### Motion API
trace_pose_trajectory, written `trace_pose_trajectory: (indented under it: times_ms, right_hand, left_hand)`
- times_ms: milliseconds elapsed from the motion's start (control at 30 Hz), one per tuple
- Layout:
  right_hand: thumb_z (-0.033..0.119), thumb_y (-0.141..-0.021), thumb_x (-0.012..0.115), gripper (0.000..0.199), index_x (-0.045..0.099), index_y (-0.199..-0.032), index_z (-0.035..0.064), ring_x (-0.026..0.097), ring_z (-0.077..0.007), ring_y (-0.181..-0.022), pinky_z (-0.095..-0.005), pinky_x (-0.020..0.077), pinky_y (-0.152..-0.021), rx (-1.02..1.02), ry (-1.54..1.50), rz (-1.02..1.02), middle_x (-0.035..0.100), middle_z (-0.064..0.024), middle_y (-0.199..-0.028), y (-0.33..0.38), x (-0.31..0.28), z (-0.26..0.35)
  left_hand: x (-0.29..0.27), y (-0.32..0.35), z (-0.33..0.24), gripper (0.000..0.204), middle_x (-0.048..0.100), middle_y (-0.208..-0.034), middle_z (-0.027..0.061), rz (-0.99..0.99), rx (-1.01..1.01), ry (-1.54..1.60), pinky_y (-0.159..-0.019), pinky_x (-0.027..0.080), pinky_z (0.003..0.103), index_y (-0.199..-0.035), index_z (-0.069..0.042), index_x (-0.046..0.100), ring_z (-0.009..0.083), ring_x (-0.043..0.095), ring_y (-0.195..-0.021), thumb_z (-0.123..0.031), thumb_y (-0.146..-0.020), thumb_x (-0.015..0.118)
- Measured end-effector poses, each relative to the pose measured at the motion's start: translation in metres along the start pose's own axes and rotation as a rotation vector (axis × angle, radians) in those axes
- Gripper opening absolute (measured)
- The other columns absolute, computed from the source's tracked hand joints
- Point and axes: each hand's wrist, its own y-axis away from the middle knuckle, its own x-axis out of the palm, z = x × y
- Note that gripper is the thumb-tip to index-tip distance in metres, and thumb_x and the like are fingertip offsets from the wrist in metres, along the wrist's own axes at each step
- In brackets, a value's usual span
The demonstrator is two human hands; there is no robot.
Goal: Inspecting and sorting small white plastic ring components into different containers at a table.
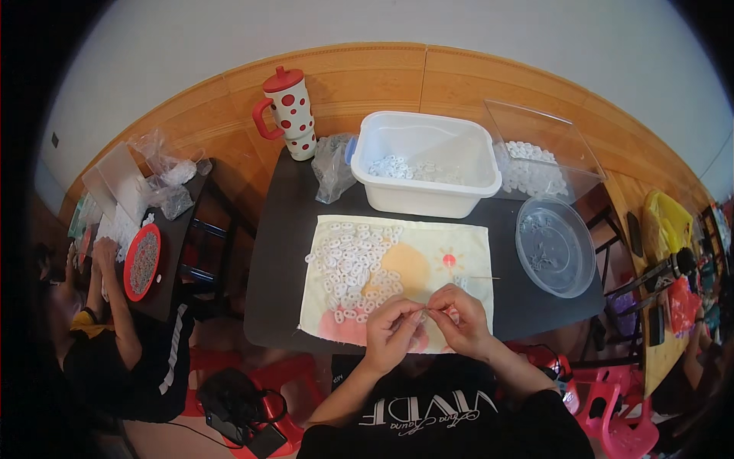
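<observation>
L hand (391,330) & R hand (459,320) grip narrow, pinching tiny piece together over cloth (428,252) w/ white rings (353,268).

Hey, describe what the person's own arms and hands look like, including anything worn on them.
Both forearms are bare, entering from the lower edge. The left hand and right hand wear no gloves; no rings or watch are discernible. Short black sleeves belong to a black T-shirt with white lettering.

Dark table (283,252) – pale cloth (459,252), white tub (424,199), clear round dish (556,246), dotted mug (290,115), plastic bag (332,168)
</observation>
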Motion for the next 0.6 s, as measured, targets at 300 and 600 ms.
trace_pose_trajectory:
  times_ms: [300, 600]
  right_hand:
    - [-0.015, -0.079, 0.065, 0.027, 0.054, -0.096, 0.0016, 0.061, -0.0221, -0.080, -0.0304, 0.0480, -0.069, -0.045, -0.050, 0.018, 0.063, -0.0126, -0.088, -0.0013, -0.0028, 0.0010]
    - [-0.016, -0.079, 0.064, 0.027, 0.053, -0.096, 0.0019, 0.058, -0.0182, -0.084, -0.0281, 0.0452, -0.075, 0.050, -0.219, -0.019, 0.059, -0.0118, -0.092, 0.0021, -0.0022, -0.0002]
  left_hand:
    - [0.0015, -0.0007, -0.0049, 0.008, 0.057, -0.088, 0.0062, 0.010, -0.013, 0.011, -0.058, 0.046, 0.021, -0.101, 0.005, 0.062, 0.0099, 0.060, -0.067, 0.003, -0.095, 0.057]
    - [0.0020, -0.0010, -0.0014, 0.006, 0.056, -0.088, 0.0057, 0.034, -0.017, -0.046, -0.058, 0.047, 0.021, -0.099, 0.004, 0.060, 0.0095, 0.061, -0.068, 0.002, -0.096, 0.056]
